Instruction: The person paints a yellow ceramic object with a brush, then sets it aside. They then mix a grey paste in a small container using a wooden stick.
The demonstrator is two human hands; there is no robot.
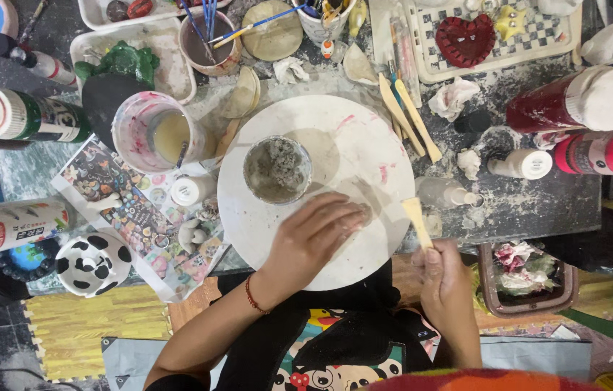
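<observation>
A dusty, paint-flecked worktop fills the frame, crowded on every side with bottles, cups and scraps. At its centre lies a round white board. The left hand lies flat on the board's lower edge, fingers together, pressing a small lump of clay that barely shows under the fingertips. The right hand, at the lower right, is closed round a flat wooden tool whose blade points up over the board's rim.

A small cup of grey slurry stands on the board just above the left hand; a careless lift of that hand could tip it across the board. A clear little bottle lies just beside the tool's tip and could be knocked rolling. The board appears to overhang the worktop's near edge, so hard pressing there might rock it. At the upper left, a pink-smeared tub of cloudy water sits near the board's rim and could be nudged if the board shifts.
</observation>
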